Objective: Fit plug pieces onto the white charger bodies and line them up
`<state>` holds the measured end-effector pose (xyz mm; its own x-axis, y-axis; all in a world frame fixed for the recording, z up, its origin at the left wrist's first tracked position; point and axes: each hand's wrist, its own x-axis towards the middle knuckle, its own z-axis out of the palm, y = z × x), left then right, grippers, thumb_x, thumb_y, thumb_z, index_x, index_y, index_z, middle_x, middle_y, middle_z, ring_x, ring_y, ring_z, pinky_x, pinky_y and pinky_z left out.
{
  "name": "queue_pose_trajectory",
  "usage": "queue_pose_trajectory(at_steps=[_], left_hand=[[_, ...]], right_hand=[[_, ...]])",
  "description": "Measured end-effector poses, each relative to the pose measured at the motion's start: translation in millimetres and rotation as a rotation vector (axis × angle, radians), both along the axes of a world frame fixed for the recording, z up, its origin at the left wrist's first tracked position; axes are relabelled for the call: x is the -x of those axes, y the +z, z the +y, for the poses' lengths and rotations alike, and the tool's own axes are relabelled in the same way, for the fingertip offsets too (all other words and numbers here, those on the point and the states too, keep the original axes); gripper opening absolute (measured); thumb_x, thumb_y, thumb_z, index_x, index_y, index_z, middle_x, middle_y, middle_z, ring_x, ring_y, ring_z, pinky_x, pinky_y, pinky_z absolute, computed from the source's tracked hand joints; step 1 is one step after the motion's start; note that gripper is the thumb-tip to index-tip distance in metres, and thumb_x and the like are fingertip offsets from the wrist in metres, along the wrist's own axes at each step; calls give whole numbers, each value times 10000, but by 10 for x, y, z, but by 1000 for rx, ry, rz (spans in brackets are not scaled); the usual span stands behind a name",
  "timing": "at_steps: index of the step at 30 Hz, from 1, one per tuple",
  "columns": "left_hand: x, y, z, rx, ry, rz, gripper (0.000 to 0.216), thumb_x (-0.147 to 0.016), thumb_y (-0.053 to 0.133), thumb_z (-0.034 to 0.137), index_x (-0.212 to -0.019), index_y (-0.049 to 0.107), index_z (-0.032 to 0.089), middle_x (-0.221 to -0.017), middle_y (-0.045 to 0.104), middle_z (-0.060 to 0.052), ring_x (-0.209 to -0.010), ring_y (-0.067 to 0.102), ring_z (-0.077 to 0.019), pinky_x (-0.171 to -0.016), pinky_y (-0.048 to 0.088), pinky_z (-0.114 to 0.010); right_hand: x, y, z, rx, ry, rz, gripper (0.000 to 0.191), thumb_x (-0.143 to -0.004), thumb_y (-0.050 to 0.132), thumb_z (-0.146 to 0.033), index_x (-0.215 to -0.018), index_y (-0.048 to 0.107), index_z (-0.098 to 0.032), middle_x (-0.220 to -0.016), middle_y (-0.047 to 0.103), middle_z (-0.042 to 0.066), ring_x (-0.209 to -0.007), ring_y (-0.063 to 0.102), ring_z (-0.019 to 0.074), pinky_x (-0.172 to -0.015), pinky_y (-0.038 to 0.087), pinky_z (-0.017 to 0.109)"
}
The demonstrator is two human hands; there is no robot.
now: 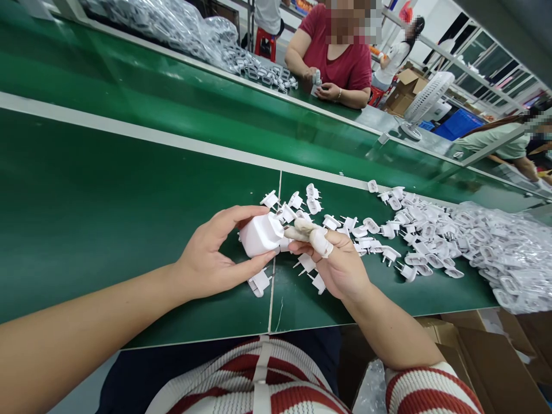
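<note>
Sweater (pixel 302 397): my red-and-white stripes, closest to the lens.
Left hand (pixel 207 253): closed around the white charger body (pixel 259 234), held just above the green worktop (pixel 107 230).
Right hand (pixel 340 264): taped fingertips (pixel 321 241) pinched against the white charger body's end.
Plug pieces (pixel 388 230): scattered loose on the worktop, just beyond my hands.
Co-worker (pixel 340 57): across the worktop, red shirt.

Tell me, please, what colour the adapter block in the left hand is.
Plain white: the adapter block in the left hand, shown in the head view.
</note>
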<state>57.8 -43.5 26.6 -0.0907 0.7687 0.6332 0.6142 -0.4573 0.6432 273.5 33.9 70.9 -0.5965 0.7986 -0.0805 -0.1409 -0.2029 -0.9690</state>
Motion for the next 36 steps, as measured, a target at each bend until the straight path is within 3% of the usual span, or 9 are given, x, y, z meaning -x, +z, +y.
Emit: queue_pose_trajectory(at_steps=[4,7,12,17,21,25,29,32,36], left_hand=[[-19,50,14,-48,-8,-4,493,-866,808,264,-1326,631,270,-1079,739,-53,-874,692,-210,-712,562,-340],[-42,57,0,-80,-25,30,483,-859,797,236,-1317,647,278,-1078,746,-46,-843,694,-200,-676,555,-328],[-76,9,-76,-241,-1,268,595,-825,814,181,-1384,625,254,-1019,755,-37,-812,718,-213,-650,568,-357],[-63,20,-93,-172,52,306,583,-878,769,242,-1419,583,356,-1074,764,-19,-826,739,-233,-646,584,-396],[-44,34,-46,-125,66,262,560,-885,798,246,-1398,589,328,-1128,756,-36,-904,727,-245,-732,598,-402],[41,-9,53,57,223,98,541,-887,836,358,-1380,614,331,-1260,708,-49,-1148,675,-311,-915,610,-459],[247,-73,307,234,228,-202,545,-883,835,386,-1360,592,283,-1296,713,-82,-1130,712,-298,-900,633,-458],[446,-119,663,251,208,-446,550,-828,876,352,-1262,568,215,-1213,733,-75,-1102,739,-259,-910,644,-415],[768,-175,1364,286,350,-452,589,-820,871,414,-1241,518,204,-1210,659,-2,-1097,710,-193,-968,609,-415]], right_hand=[[32,-52,-20,-149,-36,-12,293,-770,938,-433,-1016,849,-303,-1009,839,20,-920,798,222,-971,662,463],[41,-77,-41,-189,-29,-70,411,-711,975,-401,-1069,822,-268,-973,827,26,-831,777,196,-851,679,394],[42,-48,-84,-233,-47,-153,408,-639,1014,-379,-947,791,-232,-878,789,6,-732,712,152,-727,647,298],[36,-80,-87,-314,-15,-126,313,-782,921,-447,-982,803,-237,-942,801,28,-835,755,189,-831,671,355],[6,-96,-56,-289,32,-84,338,-858,854,-474,-1112,814,-255,-1029,819,46,-919,796,221,-972,667,448],[-30,-8,-4,-308,-45,-51,286,-858,854,-404,-1107,834,-264,-1066,834,45,-941,814,237,-984,670,468],[-67,25,80,-472,-161,-190,161,-811,889,-386,-908,860,-261,-948,842,43,-865,806,248,-804,687,407],[-90,-54,160,-610,-188,-304,218,-797,892,-439,-736,817,-244,-856,824,48,-735,754,221,-654,624,352],[-116,-172,264,-848,-260,-507,362,-929,741,-359,-597,665,-236,-654,705,27,-636,640,186,-580,477,313]])
